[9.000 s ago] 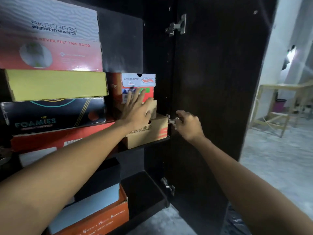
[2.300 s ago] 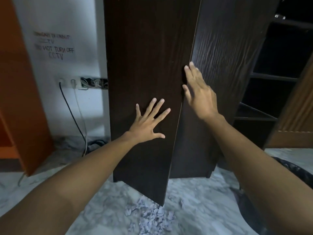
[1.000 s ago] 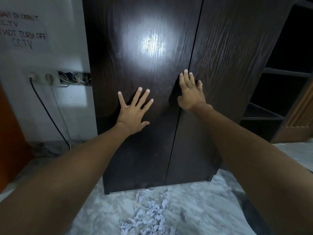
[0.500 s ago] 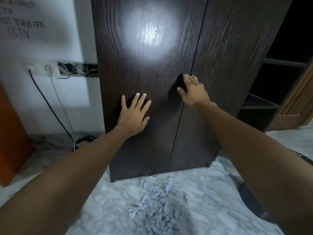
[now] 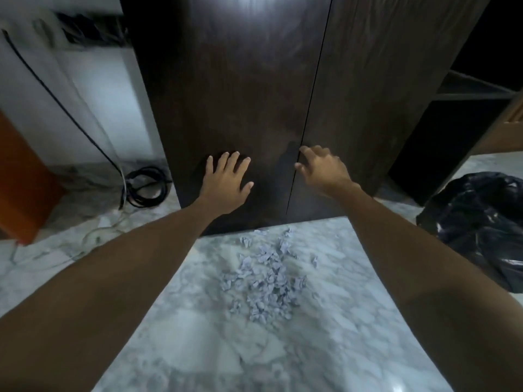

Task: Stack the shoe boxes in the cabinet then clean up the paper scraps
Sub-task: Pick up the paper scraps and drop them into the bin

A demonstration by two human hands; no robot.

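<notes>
Paper scraps (image 5: 266,281) lie loose below my hands; left hand (image 5: 226,182) spread flat on the cabinet (image 5: 240,108), right hand (image 5: 325,168) relaxed, empty. Careless sweeping could scatter them.

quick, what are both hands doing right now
Left hand: open, fingers spread, flat on the left cabinet door, holding nothing.
Right hand: open, fingers loosely bent at the door seam, holding nothing.
</notes>
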